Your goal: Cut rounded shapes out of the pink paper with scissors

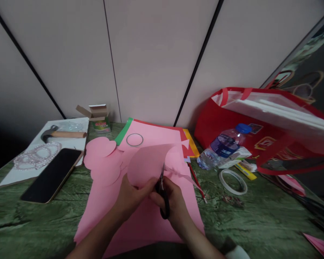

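Observation:
My left hand (133, 196) pinches the lower edge of a piece of pink paper (147, 162) whose left side is cut to a round outline. My right hand (172, 199) is closed around the black handles of a pair of scissors (163, 194). Their blades point up and away at the paper's right side, where a cut strip (183, 175) curls off to the right. Beneath both hands lie large pink sheets (151, 223). Several cut pink circles (105, 162) overlap just left of the held piece. A thin ring (134, 134) rests on the sheets farther back.
At left are a hammer (67, 134), bead strings (39, 155), a phone (54, 174) and a small open box (100, 122). To the right lie a red pencil (197, 183), a tape roll (233, 182), a water bottle (218, 147) and a red bag (213, 111). A wall panel (156, 64) stands behind.

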`<state>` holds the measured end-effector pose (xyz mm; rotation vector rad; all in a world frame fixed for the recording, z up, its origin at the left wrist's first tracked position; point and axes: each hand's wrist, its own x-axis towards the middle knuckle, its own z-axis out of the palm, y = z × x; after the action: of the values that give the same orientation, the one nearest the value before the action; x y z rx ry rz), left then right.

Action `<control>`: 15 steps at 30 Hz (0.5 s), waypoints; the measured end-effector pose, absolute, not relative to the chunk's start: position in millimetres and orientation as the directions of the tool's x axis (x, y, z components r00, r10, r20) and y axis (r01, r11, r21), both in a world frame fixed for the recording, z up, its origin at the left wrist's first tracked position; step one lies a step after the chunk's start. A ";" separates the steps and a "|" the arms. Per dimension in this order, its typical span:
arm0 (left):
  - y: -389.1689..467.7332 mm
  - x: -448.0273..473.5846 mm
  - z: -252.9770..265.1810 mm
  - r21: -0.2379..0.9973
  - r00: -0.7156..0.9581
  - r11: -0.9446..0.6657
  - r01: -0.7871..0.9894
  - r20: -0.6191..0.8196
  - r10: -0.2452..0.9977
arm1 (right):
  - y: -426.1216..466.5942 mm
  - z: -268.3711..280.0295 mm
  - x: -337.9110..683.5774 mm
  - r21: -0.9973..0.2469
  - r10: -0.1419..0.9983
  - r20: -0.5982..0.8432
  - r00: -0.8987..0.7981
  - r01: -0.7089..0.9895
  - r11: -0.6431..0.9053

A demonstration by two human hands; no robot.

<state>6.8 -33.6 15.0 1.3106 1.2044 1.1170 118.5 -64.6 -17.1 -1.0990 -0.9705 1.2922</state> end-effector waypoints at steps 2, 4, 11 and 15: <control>-33.8 8.3 17.8 0.998 0.076 -0.003 0.065 -0.002 0.997 | -64.5 -16.4 118.0 -0.972 0.996 -0.062 0.059 -0.231 -0.047; -33.8 9.6 20.3 0.998 0.069 0.004 0.064 -0.008 0.998 | -64.3 -16.9 118.0 -0.972 0.997 -0.058 0.052 -0.233 -0.044; -32.6 11.3 21.9 0.999 0.060 -0.022 0.041 0.019 0.998 | -65.3 -20.6 119.8 -0.979 0.998 -0.049 0.043 -0.202 -0.039; -33.1 11.2 21.1 0.998 0.074 -0.019 0.058 0.015 0.997 | -64.8 -19.0 118.7 -0.983 0.996 -0.071 0.045 -0.172 -0.062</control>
<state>11.2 -33.1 21.1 1.2989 1.1894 1.1388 118.7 -64.8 -19.0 -1.1529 -1.0126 1.2959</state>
